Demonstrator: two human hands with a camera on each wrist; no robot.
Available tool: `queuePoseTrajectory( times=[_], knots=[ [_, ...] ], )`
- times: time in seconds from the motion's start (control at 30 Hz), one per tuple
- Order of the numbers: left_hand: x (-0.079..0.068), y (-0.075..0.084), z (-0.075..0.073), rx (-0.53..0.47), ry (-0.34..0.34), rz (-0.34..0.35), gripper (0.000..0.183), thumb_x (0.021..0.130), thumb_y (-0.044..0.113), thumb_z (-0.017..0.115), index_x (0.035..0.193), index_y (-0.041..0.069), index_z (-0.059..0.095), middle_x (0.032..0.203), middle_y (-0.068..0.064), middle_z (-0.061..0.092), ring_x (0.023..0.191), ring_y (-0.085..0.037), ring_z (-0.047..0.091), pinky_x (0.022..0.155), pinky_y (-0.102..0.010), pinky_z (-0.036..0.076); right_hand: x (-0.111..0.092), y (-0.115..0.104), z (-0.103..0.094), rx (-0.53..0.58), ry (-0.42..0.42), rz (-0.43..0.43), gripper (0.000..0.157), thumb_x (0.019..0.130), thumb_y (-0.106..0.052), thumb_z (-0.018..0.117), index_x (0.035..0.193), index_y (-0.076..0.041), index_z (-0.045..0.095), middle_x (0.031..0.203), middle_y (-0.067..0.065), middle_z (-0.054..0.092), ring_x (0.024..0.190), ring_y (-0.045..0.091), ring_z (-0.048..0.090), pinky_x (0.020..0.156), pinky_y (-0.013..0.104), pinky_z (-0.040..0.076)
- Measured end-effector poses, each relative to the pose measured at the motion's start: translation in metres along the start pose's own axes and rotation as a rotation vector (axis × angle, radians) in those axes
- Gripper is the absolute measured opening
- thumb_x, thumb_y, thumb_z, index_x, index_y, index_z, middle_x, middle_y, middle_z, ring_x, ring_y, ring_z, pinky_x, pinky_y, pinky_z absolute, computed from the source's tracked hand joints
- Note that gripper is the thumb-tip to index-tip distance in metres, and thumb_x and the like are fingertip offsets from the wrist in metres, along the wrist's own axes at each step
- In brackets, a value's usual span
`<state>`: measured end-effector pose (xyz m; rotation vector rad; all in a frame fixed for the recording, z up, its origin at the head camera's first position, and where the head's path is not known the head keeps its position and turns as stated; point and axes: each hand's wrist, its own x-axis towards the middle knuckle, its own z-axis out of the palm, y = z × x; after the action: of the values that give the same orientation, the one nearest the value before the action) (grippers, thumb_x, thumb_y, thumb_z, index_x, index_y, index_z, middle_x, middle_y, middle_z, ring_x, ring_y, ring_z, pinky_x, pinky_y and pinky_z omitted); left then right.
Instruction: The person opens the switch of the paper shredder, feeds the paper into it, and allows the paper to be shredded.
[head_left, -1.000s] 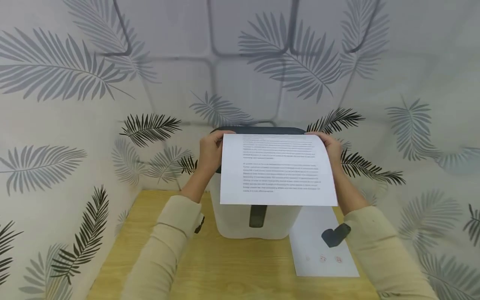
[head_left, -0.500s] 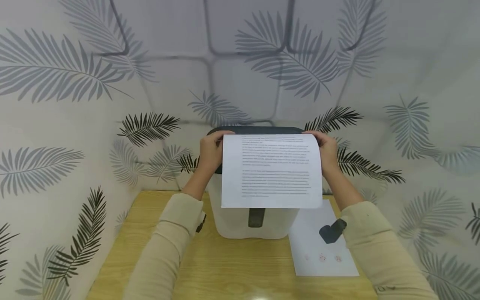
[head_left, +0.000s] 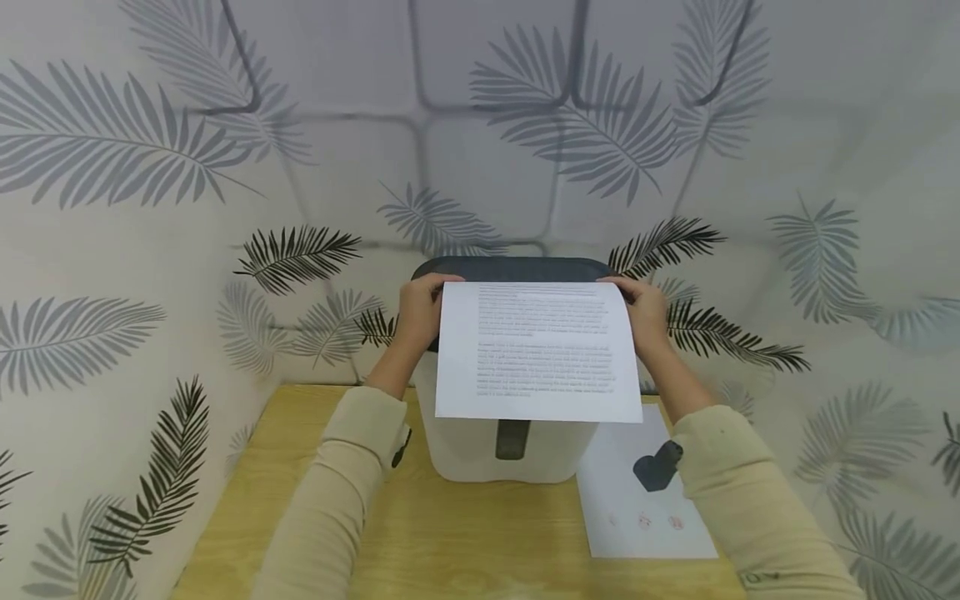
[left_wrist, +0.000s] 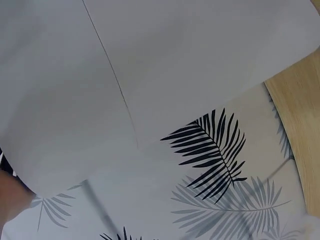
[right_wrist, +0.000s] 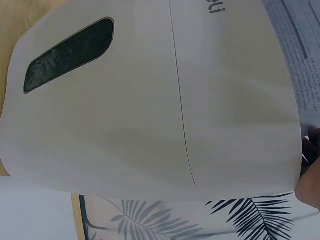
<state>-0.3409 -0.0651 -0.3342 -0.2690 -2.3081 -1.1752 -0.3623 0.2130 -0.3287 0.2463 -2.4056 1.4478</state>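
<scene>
A printed white sheet [head_left: 540, 350] hangs in front of what looks like a paper shredder [head_left: 465, 454], a white-bodied machine with a dark top [head_left: 525, 270]. My left hand [head_left: 420, 312] pinches the sheet's upper left corner, and my right hand [head_left: 647, 315] pinches the upper right one. The sheet's upper edge overlaps the dark top in the head view. In the right wrist view, the printed paper [right_wrist: 297, 65] shows beyond the machine's body [right_wrist: 150, 130], beside the right hand [right_wrist: 310, 185]. Only a bit of the left hand [left_wrist: 12, 197] shows in the left wrist view.
Another sheet [head_left: 637, 521] with small red marks lies on the wooden table [head_left: 465, 542], right of the machine and partly under its outline. A dark window strip [head_left: 513, 439] runs down the machine's front. A leaf-patterned wall covering [head_left: 337, 167] rises behind and at both sides.
The sheet's upper edge has come down a little, so more of the dark top shows. Its right side and my right hand have shifted slightly left. Both hands still pinch it.
</scene>
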Motion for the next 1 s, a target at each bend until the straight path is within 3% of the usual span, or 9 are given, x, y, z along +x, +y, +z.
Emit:
queuePoseTrajectory(
  times=[0.2, 0.33, 0.43, 0.57, 0.67, 0.73, 0.83, 1.0],
  knots=[
    [-0.003, -0.011, -0.003, 0.125, -0.018, -0.007, 0.019, 0.089, 0.003, 0.056, 0.101, -0.002, 0.07, 0.104, -0.019, 0.068, 0.103, -0.032, 0.061, 0.093, -0.04, 0.047, 0.004, 0.006, 0.005, -0.176, 0.01, -0.044, 0.023, 0.093, -0.006, 0.052, 0.11, 0.002, 0.066, 0.108, 0.023, 0.066, 0.066, 0.004, 0.051, 0.052, 0.011, 0.035],
    [-0.005, -0.014, -0.005, 0.185, -0.021, -0.025, 0.02, 0.089, 0.006, 0.057, 0.103, 0.002, 0.07, 0.106, -0.016, 0.068, 0.109, -0.032, 0.056, 0.101, -0.042, 0.04, 0.004, 0.006, 0.007, -0.233, -0.003, -0.052, 0.024, 0.093, -0.007, 0.052, 0.11, 0.001, 0.066, 0.108, 0.022, 0.066, 0.075, 0.021, 0.06, 0.054, 0.013, 0.036],
    [-0.006, -0.014, -0.007, 0.207, -0.025, -0.03, 0.02, 0.089, 0.006, 0.058, 0.105, 0.004, 0.07, 0.109, -0.014, 0.068, 0.115, -0.032, 0.052, 0.105, -0.044, 0.037, 0.003, 0.007, 0.007, -0.275, -0.019, -0.089, 0.024, 0.093, -0.006, 0.052, 0.111, 0.003, 0.066, 0.111, 0.024, 0.065, 0.081, 0.03, 0.06, 0.06, 0.021, 0.04],
    [-0.008, -0.017, -0.012, 0.223, -0.045, -0.036, 0.02, 0.088, 0.005, 0.059, 0.105, 0.003, 0.07, 0.115, -0.014, 0.065, 0.122, -0.034, 0.047, 0.11, -0.044, 0.031, 0.002, 0.008, 0.006, -0.32, -0.063, -0.145, 0.024, 0.092, -0.003, 0.052, 0.111, 0.004, 0.065, 0.117, 0.023, 0.062, 0.102, 0.037, 0.059, 0.08, 0.042, 0.049],
    [-0.01, -0.021, -0.016, 0.22, -0.064, -0.045, 0.022, 0.088, 0.005, 0.058, 0.108, 0.001, 0.068, 0.121, -0.017, 0.062, 0.125, -0.037, 0.044, 0.111, -0.046, 0.028, 0.001, 0.008, 0.006, -0.353, -0.098, -0.162, 0.027, 0.092, -0.003, 0.051, 0.115, 0.003, 0.063, 0.126, 0.025, 0.056, 0.121, 0.041, 0.048, 0.1, 0.053, 0.039],
    [-0.012, -0.024, -0.018, 0.193, -0.08, -0.072, 0.027, 0.089, 0.007, 0.056, 0.114, 0.0, 0.064, 0.127, -0.019, 0.057, 0.127, -0.039, 0.041, 0.111, -0.048, 0.027, 0.0, 0.008, 0.006, -0.366, -0.103, -0.154, 0.03, 0.092, -0.002, 0.049, 0.121, 0.003, 0.059, 0.131, 0.026, 0.05, 0.127, 0.043, 0.041, 0.106, 0.054, 0.031],
    [-0.017, -0.027, -0.022, 0.122, -0.088, -0.132, 0.039, 0.09, 0.01, 0.054, 0.127, -0.003, 0.053, 0.137, -0.023, 0.046, 0.131, -0.04, 0.036, 0.111, -0.05, 0.027, -0.002, 0.008, 0.004, -0.364, -0.07, -0.104, 0.036, 0.092, -0.001, 0.048, 0.128, 0.004, 0.052, 0.137, 0.028, 0.043, 0.131, 0.044, 0.034, 0.11, 0.055, 0.024],
    [-0.026, -0.032, -0.025, -0.017, -0.063, -0.268, 0.055, 0.09, 0.012, 0.053, 0.139, -0.006, 0.035, 0.144, -0.025, 0.035, 0.13, -0.039, 0.038, 0.108, -0.047, 0.033, -0.008, 0.013, 0.0, -0.237, -0.022, 0.151, 0.051, 0.093, -0.011, 0.049, 0.141, 0.0, 0.035, 0.145, 0.024, 0.034, 0.136, 0.04, 0.029, 0.112, 0.05, 0.024]
  ],
)
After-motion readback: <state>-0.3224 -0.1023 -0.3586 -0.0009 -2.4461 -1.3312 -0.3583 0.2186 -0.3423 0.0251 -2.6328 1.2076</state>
